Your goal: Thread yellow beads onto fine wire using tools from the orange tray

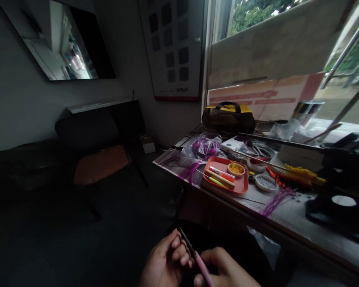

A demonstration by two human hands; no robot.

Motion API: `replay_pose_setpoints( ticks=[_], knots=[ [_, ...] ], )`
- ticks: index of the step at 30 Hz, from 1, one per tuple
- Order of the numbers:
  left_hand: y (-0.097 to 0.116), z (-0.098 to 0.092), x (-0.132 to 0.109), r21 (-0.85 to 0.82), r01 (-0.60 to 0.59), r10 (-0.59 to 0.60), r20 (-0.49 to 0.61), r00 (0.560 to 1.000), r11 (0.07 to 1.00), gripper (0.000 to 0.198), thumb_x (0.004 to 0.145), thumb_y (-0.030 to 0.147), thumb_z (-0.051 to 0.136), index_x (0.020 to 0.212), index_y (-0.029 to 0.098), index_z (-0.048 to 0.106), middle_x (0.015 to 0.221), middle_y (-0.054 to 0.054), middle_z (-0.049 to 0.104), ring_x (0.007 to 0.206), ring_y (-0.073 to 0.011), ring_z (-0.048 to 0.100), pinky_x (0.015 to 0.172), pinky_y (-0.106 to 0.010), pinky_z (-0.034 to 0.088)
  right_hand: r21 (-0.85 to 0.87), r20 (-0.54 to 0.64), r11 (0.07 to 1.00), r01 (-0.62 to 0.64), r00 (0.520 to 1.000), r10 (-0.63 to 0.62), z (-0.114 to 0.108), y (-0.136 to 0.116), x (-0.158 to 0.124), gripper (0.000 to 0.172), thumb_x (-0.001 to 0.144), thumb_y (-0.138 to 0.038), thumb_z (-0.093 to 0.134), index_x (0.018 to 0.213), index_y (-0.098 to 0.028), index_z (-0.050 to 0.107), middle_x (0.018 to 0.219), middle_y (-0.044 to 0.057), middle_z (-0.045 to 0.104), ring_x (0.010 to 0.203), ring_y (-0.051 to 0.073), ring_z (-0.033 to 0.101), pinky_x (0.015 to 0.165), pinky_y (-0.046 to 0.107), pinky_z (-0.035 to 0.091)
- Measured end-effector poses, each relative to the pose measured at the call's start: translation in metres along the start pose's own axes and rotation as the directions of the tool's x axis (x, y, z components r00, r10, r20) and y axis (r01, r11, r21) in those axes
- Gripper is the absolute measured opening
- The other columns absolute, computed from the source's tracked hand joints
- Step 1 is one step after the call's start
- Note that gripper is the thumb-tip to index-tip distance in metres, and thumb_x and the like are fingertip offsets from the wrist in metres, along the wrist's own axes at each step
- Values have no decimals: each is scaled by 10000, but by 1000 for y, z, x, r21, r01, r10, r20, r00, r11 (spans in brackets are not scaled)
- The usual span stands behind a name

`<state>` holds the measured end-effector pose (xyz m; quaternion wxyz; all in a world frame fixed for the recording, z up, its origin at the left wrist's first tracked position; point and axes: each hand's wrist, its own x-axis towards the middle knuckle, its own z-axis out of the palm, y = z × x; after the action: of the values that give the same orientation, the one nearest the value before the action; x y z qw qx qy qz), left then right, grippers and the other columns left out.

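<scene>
At the bottom of the head view, my right hand is closed around a slim pink-handled tool. Its narrow dark pointed tip slants up and left, past the curled fingers of my left hand. Whether the tool is a pair of scissors or a knife, I cannot tell. The left thumb and forefinger press together near the tool's tip; anything pinched there is too small or dark to name. Both hands are held low, over a dark lap and in front of the table edge.
A worktable lies ahead to the right. On it are a red tray with pens, a small bowl of yellow bits, a bowl of grey pieces, purple strands and a black-and-yellow bag. A chair stands at left.
</scene>
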<state>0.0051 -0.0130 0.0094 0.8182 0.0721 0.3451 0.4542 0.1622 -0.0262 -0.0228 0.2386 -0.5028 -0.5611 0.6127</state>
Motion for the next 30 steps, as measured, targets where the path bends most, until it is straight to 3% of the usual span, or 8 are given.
replay_pose_setpoints(
  ticks=[2, 4, 6, 9, 12, 16, 23, 30],
  knots=[
    [3, -2, -1, -8, -43, 43, -28, 999, 999, 360, 527, 288, 821, 483, 159, 488, 379, 90, 388, 424, -66, 368, 546, -238, 340, -169, -9, 977, 134, 990, -137, -18, -23, 3, 330, 639, -470, 653, 633, -148, 584, 623, -1, 565, 653, 185, 530, 535, 237, 377],
    [5, -2, -1, 13, -87, 88, -46, 995, 996, 355, 525, 302, 823, 491, 159, 500, 385, 88, 397, 428, -66, 362, 536, -238, 335, -428, -77, 865, 262, 943, -324, -47, -53, 11, 271, 707, -427, 611, 662, -168, 541, 660, -4, 554, 633, 156, 512, 535, 223, 374],
    [6, -1, -1, 49, -109, 111, -50, 993, 993, 363, 518, 325, 826, 490, 158, 505, 389, 86, 400, 432, -67, 360, 534, -240, 336, -769, -210, 632, 98, 895, -394, -83, -80, 25, 176, 733, -348, 593, 705, -184, 534, 727, 10, 586, 652, 158, 537, 573, 226, 393],
    [3, -1, 1, 86, -110, 113, -31, 993, 990, 367, 524, 339, 822, 480, 155, 507, 387, 81, 403, 433, -69, 367, 535, -244, 343, -823, -366, 558, -108, 852, -375, -132, -105, 52, 174, 711, -287, 628, 821, -165, 571, 896, 94, 622, 856, 244, 568, 698, 290, 404],
    [-1, -3, 3, 92, -108, 107, 16, 994, 990, 348, 581, 336, 793, 484, 151, 516, 394, 71, 416, 435, -73, 388, 538, -248, 353, -806, -483, 522, -280, 820, -307, -158, -109, 77, 240, 780, -345, 585, 903, -139, 579, 934, 114, 626, 873, 250, 585, 707, 331, 430],
    [-4, -4, 5, 80, -111, 105, 74, 992, 991, 311, 639, 321, 759, 513, 143, 538, 412, 66, 431, 438, -69, 394, 537, -241, 354, -813, -521, 448, -372, 809, -273, -159, -105, 89, 242, 863, -346, 527, 989, -144, 571, 993, 66, 611, 877, 192, 592, 759, 374, 466],
    [-4, 5, 7, 118, -98, 94, 36, 995, 988, 363, 551, 355, 806, 476, 147, 518, 386, 69, 420, 427, -68, 366, 528, -243, 345, -928, -295, 321, -191, 901, -317, -141, -108, 82, 152, 864, -284, 550, 913, -152, 608, 1030, 51, 606, 950, 193, 569, 817, 395, 458],
    [-3, 8, 7, 99, -89, 85, 42, 995, 991, 371, 540, 355, 810, 463, 154, 508, 382, 64, 438, 431, -79, 386, 544, -252, 353, -878, -313, 469, -95, 856, -412, -129, -109, 64, 191, 875, -126, 408, 917, -99, 592, 918, 124, 626, 865, 206, 575, 805, 357, 411]
  ],
)
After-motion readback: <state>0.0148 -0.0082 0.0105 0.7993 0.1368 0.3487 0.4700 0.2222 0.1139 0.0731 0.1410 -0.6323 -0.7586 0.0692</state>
